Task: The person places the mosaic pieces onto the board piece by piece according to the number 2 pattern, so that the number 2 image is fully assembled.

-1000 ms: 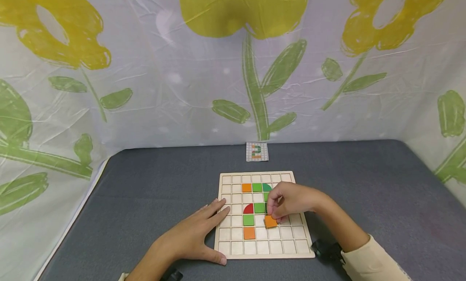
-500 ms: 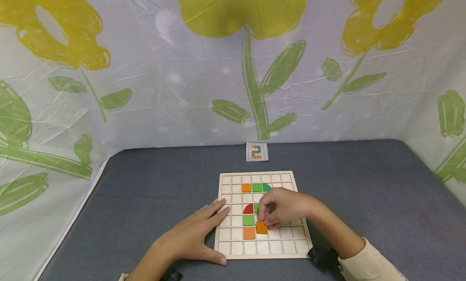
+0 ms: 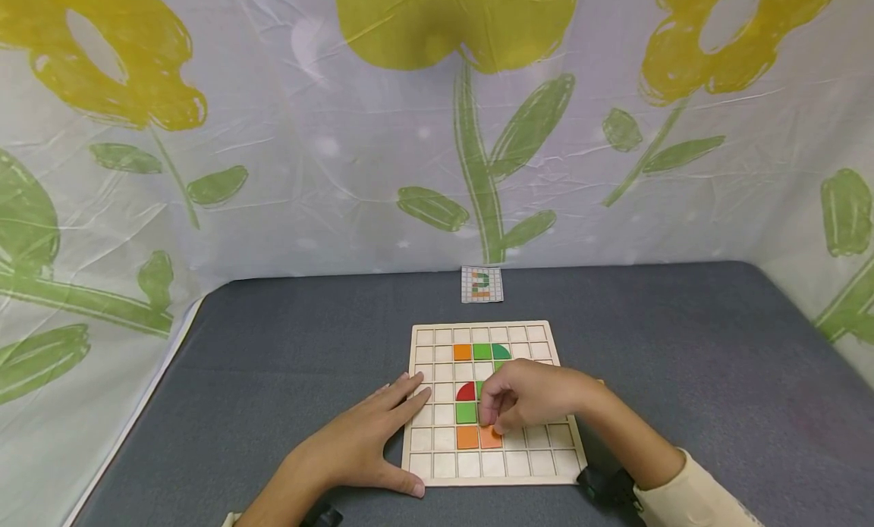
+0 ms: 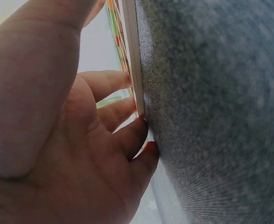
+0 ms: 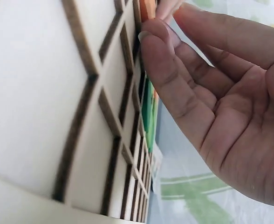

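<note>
A wooden grid board [image 3: 496, 481] lies on the table, with coloured tiles in some cells. My right hand [image 3: 542, 394] is over its middle, thumb and fingers bent at the far edge of an orange square tile [image 3: 490, 440], which sits flat beside another orange tile [image 3: 467, 437]. In the right wrist view the fingertips [image 5: 151, 39] are close to the orange piece at the top. My left hand [image 3: 362, 436] spreads along the board's left side, fingers touching its edge and thumb at the near corner. Part of the tile pattern is hidden behind the right hand.
Above the orange pair are a green square [image 3: 466, 412] and a red quarter-circle [image 3: 466, 391]. Farther back are an orange square [image 3: 462, 352], a green square [image 3: 482, 352] and a dark green quarter-circle [image 3: 501, 352]. A small pattern card [image 3: 482, 284] lies behind the board.
The right hand has brought the orange tile left and toward the near side; the tile has gone from tilted to flat in a cell. The left hand has stayed still.
</note>
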The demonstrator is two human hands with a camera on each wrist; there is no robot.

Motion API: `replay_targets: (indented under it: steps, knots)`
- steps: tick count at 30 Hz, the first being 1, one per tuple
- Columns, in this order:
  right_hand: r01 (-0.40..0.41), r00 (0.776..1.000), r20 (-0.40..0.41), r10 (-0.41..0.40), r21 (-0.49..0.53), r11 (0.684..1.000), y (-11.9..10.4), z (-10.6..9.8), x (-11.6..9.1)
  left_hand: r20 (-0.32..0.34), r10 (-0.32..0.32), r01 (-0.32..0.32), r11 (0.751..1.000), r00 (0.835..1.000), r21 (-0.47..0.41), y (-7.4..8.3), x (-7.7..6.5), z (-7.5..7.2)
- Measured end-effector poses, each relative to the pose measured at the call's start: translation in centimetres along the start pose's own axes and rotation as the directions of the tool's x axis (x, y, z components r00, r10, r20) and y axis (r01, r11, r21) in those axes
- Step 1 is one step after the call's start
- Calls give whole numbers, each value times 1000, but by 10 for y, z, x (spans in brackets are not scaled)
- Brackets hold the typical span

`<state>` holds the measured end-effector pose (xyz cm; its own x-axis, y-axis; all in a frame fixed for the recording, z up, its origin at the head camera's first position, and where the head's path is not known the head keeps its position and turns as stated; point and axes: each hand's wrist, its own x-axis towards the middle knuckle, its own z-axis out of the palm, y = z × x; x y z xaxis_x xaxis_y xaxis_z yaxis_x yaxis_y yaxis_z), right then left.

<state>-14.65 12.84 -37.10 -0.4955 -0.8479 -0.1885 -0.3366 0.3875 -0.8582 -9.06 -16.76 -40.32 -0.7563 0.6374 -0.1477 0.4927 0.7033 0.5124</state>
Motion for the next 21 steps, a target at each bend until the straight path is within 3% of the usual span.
replay_targets:
  steps: [5, 10, 12, 16, 19, 21]
  knots:
    - [45, 998, 48, -38, -169, 985, -13, -1, -9, 6, -2, 2, 1000, 1000, -3, 0, 0, 0]
    - [63, 993, 114, -17, -414, 908, -34, 8, -18, 8, 3, -3, 1000, 1000, -6, -1, 0, 0]
    - [56, 994, 111, -5, -457, 888, -40, 11, -20, 2, 6, -6, 1000, 1000, -4, -1, 0, 0]
    - [25, 996, 88, 10, -382, 924, -38, 0, -27, 1, 7, -7, 1000, 1000, 1, -1, 1, 1]
    - [-57, 998, 3, 62, -356, 933, -30, -21, -39, 7, 4, -4, 1000, 1000, -3, -1, 1, 1]
    - [-215, 976, -123, 181, -396, 893, -23, -33, -48, 12, 1, -1, 1000, 1000, -6, -1, 1, 1]
